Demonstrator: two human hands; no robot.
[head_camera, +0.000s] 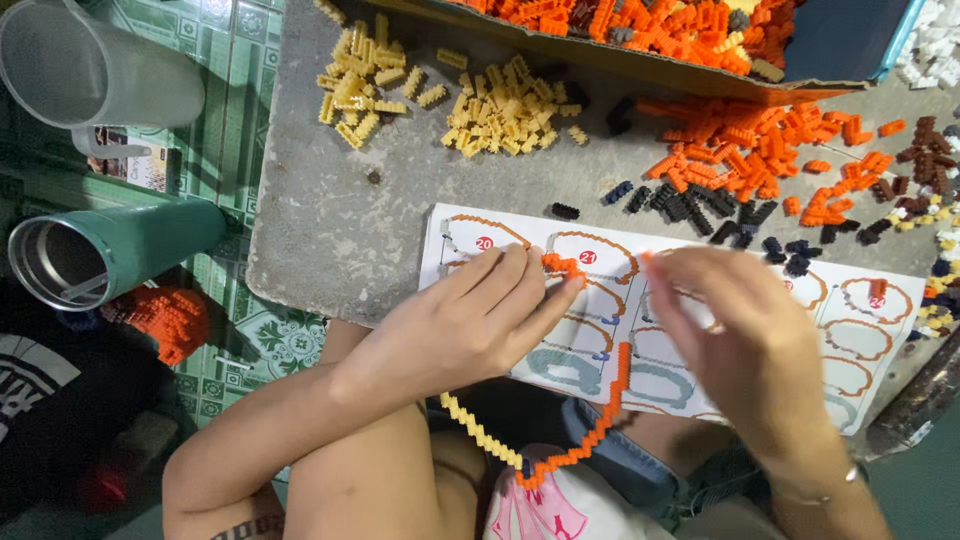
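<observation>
Orange, in a small cluster of bricks (562, 266), pinched at the fingertips of the left hand (470, 320), just above the instruction sheet (880, 375). Right hand (745, 345) blurred, fingers curled and close together near a tiny orange piece (646, 257); hard to tell whether anything is truly gripped there. Below both hands, a curved chain of bricks (600, 420), yellow on its left run and orange on the right, hanging off the sheet's lower edge over the lap.

White and rectangular, the sheet lying flat on the grey bench (320, 230), printed with rows of orange and pale blue-grey arch shapes, with small red round markers near its top edge; much of the middle covered by the hands. Along the top of the view, a brown cardboard box (640, 62) holding a heap of orange bricks, its far side cut off by the frame. Loose on the bench: a yellow brick pile (505, 110), another yellow pile (358, 85), an orange brick pile (750, 150), a scatter of black bricks (700, 205), and dark brown bricks (925, 160) at the right edge, partly cut off.

Left of the bench, on green patterned floor tiles (235, 90): a clear plastic jug (90, 70) and a teal metal tumbler (100, 250), both on their sides as seen from above, and an orange built brick piece (165, 318) in shadow, its form hard to make out.
</observation>
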